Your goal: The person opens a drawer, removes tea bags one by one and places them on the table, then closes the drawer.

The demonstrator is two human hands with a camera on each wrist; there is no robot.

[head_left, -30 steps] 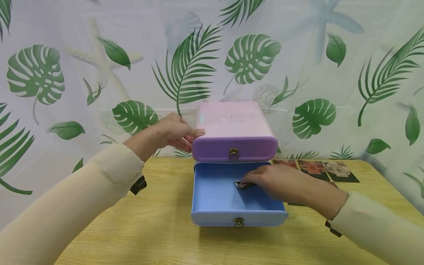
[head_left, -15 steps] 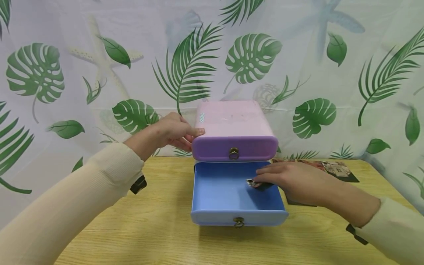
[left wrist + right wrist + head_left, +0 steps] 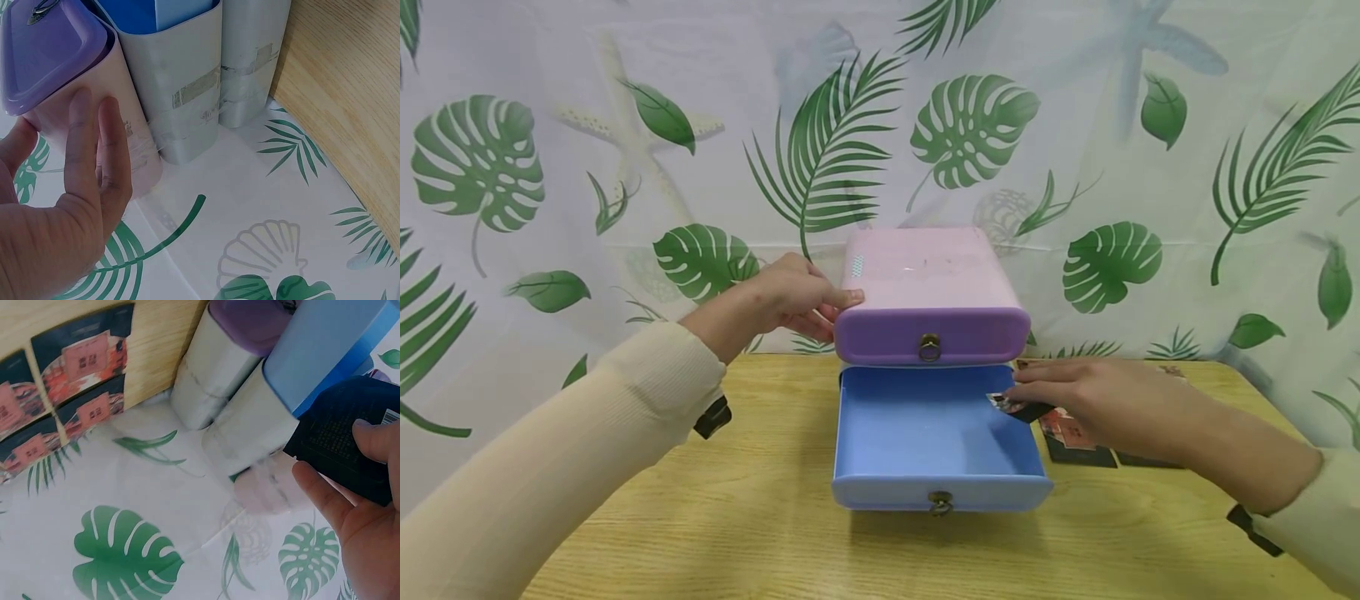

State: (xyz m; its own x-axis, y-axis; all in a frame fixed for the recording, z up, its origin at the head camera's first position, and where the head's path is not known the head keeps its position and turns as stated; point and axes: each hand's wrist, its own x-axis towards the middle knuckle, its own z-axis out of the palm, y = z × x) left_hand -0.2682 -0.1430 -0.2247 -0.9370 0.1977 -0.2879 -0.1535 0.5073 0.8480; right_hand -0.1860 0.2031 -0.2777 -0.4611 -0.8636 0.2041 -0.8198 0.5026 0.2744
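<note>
A three-tier drawer cabinet stands on the table, with a pink top box (image 3: 936, 271) and a purple drawer front (image 3: 880, 337). Below it, the blue drawer (image 3: 917, 437) is pulled out. My left hand (image 3: 797, 296) touches the pink box at its left front corner, thumb on top; in the left wrist view, extended fingers (image 3: 81, 137) lie along its side. Over the blue drawer's right wall, my right hand (image 3: 1105, 408) pinches a flat dark packet (image 3: 1026, 410). The right wrist view shows printed text and a barcode on the packet's back (image 3: 337, 437).
Several red-and-black packets (image 3: 1075, 437) lie on the table right of the cabinet, partly hidden by my right hand. A leaf-print cloth (image 3: 700, 167) hangs behind the wooden table (image 3: 737, 517). Ring pulls hang on both visible drawer fronts in the head view.
My right hand has moved right with the packet, from above the middle of the blue drawer to its right wall. The left hand and the cabinet have stayed in place.
</note>
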